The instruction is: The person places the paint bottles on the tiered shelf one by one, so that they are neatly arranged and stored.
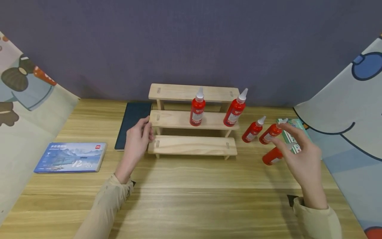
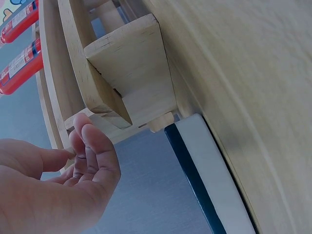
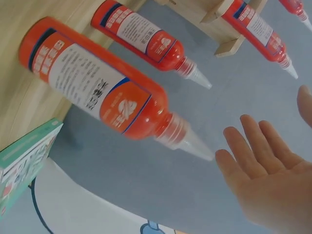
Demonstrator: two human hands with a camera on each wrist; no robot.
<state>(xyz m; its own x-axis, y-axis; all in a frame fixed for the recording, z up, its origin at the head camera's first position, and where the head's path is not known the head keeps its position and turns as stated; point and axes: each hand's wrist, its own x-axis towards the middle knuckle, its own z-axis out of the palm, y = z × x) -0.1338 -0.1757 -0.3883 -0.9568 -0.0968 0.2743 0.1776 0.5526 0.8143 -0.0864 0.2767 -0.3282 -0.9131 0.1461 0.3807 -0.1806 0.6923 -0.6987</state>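
A three-step wooden stand (image 1: 191,145) carries two red squeeze bottles, one (image 1: 195,111) right of centre and another (image 1: 234,114) at the right end of the middle step. My left hand (image 1: 138,137) is at the stand's left side, its thumb and fingers pinching the end of a step board (image 2: 100,97). On the table to the right stand three more red bottles: one (image 1: 251,132) nearest the stand, another (image 1: 270,134) beside it, and a third (image 1: 271,156) in front, partly hidden by my right hand (image 1: 304,159). That hand (image 3: 268,180) is spread near the nozzles, gripping nothing.
A dark blue flat box (image 1: 131,122) lies left of the stand. Farther left is a paint box (image 1: 71,157) with a mountain-lake picture. Behind the right-hand bottles sits a green box (image 1: 295,127). A grey-blue panel (image 1: 191,43) rises behind, with cartoon-printed panels at both sides.
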